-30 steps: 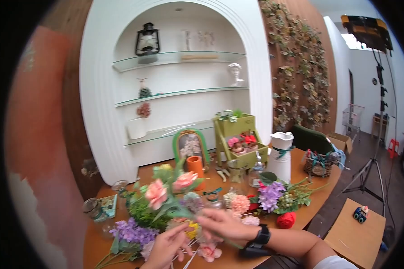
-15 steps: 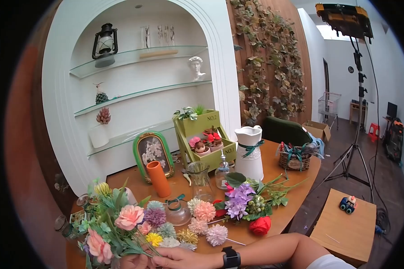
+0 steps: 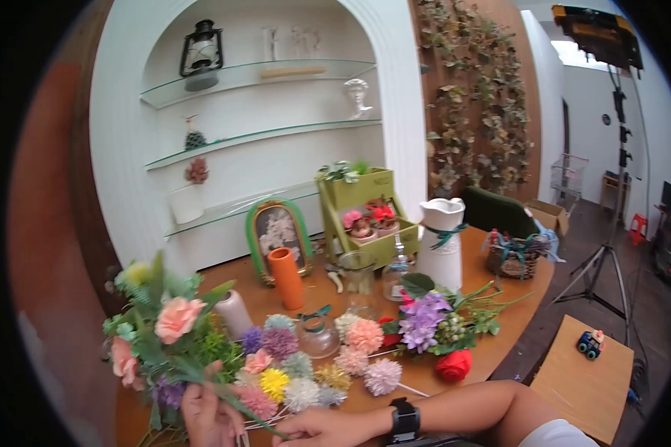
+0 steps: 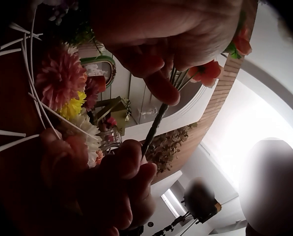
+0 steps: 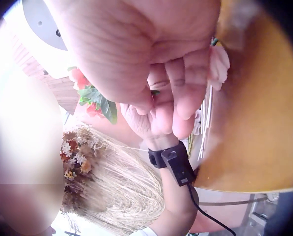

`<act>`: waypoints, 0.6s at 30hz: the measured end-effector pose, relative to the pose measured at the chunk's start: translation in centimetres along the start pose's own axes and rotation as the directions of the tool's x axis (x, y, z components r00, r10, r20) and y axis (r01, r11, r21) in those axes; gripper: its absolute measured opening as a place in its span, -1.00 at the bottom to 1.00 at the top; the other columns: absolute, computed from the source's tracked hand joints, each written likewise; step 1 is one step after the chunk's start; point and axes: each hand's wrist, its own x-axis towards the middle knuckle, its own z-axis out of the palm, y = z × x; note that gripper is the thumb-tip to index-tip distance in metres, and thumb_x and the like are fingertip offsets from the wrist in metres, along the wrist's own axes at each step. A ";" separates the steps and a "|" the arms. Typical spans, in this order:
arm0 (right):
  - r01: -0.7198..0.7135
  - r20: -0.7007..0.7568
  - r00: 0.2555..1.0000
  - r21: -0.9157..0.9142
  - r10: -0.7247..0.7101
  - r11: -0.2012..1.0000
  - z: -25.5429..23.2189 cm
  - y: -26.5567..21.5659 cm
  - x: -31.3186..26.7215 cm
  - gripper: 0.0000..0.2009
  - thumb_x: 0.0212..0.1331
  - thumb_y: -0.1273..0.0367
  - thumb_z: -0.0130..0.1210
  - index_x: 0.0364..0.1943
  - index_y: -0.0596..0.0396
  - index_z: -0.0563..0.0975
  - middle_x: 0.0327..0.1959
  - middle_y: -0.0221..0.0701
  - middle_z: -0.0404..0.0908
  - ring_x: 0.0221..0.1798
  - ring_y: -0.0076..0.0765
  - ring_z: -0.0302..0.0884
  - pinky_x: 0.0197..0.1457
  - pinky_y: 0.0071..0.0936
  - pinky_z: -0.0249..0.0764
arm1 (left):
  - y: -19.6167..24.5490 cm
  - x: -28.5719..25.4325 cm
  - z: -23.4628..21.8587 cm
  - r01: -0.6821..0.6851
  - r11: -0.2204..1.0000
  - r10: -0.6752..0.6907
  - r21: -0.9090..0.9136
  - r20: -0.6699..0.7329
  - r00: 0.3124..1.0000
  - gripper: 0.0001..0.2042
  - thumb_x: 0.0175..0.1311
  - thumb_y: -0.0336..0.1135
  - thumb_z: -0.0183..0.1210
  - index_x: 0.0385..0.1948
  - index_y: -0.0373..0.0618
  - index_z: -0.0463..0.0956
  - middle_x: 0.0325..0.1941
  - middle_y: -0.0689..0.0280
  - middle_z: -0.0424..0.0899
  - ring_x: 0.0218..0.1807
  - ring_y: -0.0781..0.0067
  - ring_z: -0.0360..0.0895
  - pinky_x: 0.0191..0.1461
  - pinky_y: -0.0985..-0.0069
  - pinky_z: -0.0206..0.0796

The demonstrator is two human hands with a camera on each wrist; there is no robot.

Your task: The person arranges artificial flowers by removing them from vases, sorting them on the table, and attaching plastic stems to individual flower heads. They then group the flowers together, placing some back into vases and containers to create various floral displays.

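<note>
A spray of pink artificial roses [image 3: 177,319] with green leaves leans to the left over the table. My left hand [image 3: 205,416] grips its stems below the blooms, and in the left wrist view that hand [image 4: 171,37] has several thin stems between thumb and fingers. Lower down, my right hand [image 3: 328,426] pinches the thick green stem [image 4: 155,129] near its end. Close by lie pompom flowers, among them a yellow one [image 3: 274,384], a white one [image 3: 303,394] and a pink one [image 3: 256,403]. In the right wrist view, my right palm hides most of the stem.
Behind stand an orange vase [image 3: 285,279], a clear round bottle [image 3: 318,339], a green frame [image 3: 306,235], a green planter stand [image 3: 369,181] and a white pitcher [image 3: 440,257]. Purple flowers [image 3: 423,322] and a red rose [image 3: 455,364] lie at right, before a wicker basket [image 3: 511,262].
The rose spray has gone to the left, upright over the table's left side. Both hands moved lower and left from the middle, and the right hand now pinches farther down the stem. The head view shifted.
</note>
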 end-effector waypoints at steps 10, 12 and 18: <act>-0.141 0.090 0.987 0.084 0.133 0.986 0.4 -0.1 -0.1 -0.65 0.47 0.20 -0.20 -0.15 0.20 0.51 -0.51 -0.44 0.62 -0.54 -0.60 0.55 -0.47 -0.67 0.45 | 0.7 0.1 0.3 0.210 0.952 -0.253 0.223 0.187 0.949 -0.48 0.46 -0.26 -0.03 0.36 -0.24 0.05 -0.15 0.13 0.66 -0.59 0.46 0.57 -0.67 0.74 0.20; -0.169 0.075 0.984 0.115 0.161 0.979 0.4 -0.2 -0.1 -0.65 0.48 0.19 -0.22 -0.15 0.19 0.51 -0.50 -0.45 0.62 -0.53 -0.61 0.55 -0.45 -0.67 0.45 | 0.8 0.2 0.5 0.289 0.909 -0.376 0.301 0.288 0.881 -0.51 0.47 -0.29 -0.06 0.35 -0.25 0.09 -0.05 0.13 0.64 -0.52 0.67 0.51 -0.56 0.82 0.20; -0.146 0.080 0.988 0.157 0.135 0.977 0.5 -0.2 -0.2 -0.67 0.46 0.20 -0.18 -0.14 0.18 0.51 -0.45 -0.45 0.62 -0.52 -0.62 0.54 -0.43 -0.67 0.46 | -0.3 0.0 0.2 0.293 0.905 -0.388 0.310 0.310 0.868 -0.62 0.43 -0.36 0.00 0.20 -0.32 0.22 -0.12 0.16 0.66 -0.51 0.69 0.49 -0.53 0.80 0.21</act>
